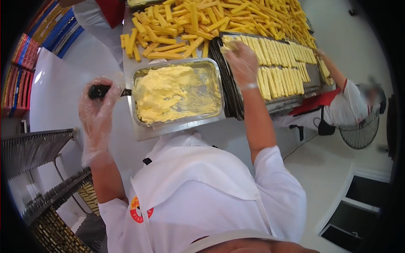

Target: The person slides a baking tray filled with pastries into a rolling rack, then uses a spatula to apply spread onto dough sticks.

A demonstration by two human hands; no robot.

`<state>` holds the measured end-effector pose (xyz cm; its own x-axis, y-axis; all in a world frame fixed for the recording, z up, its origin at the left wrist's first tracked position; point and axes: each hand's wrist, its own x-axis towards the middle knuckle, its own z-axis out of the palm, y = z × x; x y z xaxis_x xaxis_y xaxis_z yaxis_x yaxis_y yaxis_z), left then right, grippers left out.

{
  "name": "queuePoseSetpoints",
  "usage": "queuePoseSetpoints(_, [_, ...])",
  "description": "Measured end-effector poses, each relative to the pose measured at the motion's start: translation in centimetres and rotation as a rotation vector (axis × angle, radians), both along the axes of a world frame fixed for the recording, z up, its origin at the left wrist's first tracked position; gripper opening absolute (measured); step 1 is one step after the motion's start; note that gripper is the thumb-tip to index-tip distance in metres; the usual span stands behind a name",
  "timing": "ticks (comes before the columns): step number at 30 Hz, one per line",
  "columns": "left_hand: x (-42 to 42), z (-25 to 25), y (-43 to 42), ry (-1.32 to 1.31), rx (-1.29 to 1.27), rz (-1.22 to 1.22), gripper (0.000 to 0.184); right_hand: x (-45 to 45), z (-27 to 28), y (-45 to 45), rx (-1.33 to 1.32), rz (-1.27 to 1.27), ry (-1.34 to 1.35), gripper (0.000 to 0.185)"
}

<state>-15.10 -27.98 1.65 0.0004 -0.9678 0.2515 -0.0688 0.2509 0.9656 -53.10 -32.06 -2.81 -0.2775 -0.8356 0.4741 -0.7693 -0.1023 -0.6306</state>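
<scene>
My left hand [100, 99], in a clear plastic glove, is closed round the black handle of a spatula [99, 91]. The spatula's far end reaches over the left rim of a metal pan [222, 90] and is lost against the soft yellow spread [168, 84] inside. My right hand [244, 63], also gloved, is at the near left corner of a dark baking tray [313, 71]. Its fingers pinch a pale yellow bread stick [226, 49], partly hidden by the hand. Rows of coated bread sticks [278, 80] lie side by side on the tray.
Loose yellow bread sticks [168, 31] are heaped on the metal table [145, 134] behind the pan. A co-worker [341, 101] on the right reaches to the tray's far end; another person [95, 25] stands upper left. Tray racks [38, 152] and stacked crates [63, 31] are left.
</scene>
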Motion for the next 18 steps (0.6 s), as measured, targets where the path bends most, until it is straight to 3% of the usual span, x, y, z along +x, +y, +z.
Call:
queuePoseSetpoints(2, [0.4, 0.1, 0.9, -0.016, 0.001, 0.033, 0.017, 1.5, -1.5, -5.7, 0.125, 0.021, 0.191, 0.033])
queuePoseSetpoints(4, [0.6, 0.4, 1.8, -0.046, 0.016, 0.064, 0.017, 3.2, -0.8, -10.1, 0.287, 0.002, 0.130, 0.034])
queuePoseSetpoints(7, [0.7, 1.0, 2.7, -0.190, 0.042, 0.121, 0.016, 4.4, -2.0, -16.3, 0.094, -0.137, 0.301, 0.033])
queuePoseSetpoints(10, [-0.1, 0.9, 3.5, -0.131, 0.035, 0.140, 0.016, 6.6, -1.3, -18.3, 0.613, -0.191, 0.382, 0.033])
queuePoseSetpoints(14, [0.6, 0.2, 4.1, -0.360, -0.068, 0.150, 0.021, 6.6, -4.2, -19.0, 0.624, -0.218, 0.468, 0.033])
queuePoseSetpoints(18, [0.3, 2.0, 3.7, -0.375, -0.040, 0.061, 0.025, 4.5, -3.0, -18.5, 0.471, -0.135, 0.482, 0.034])
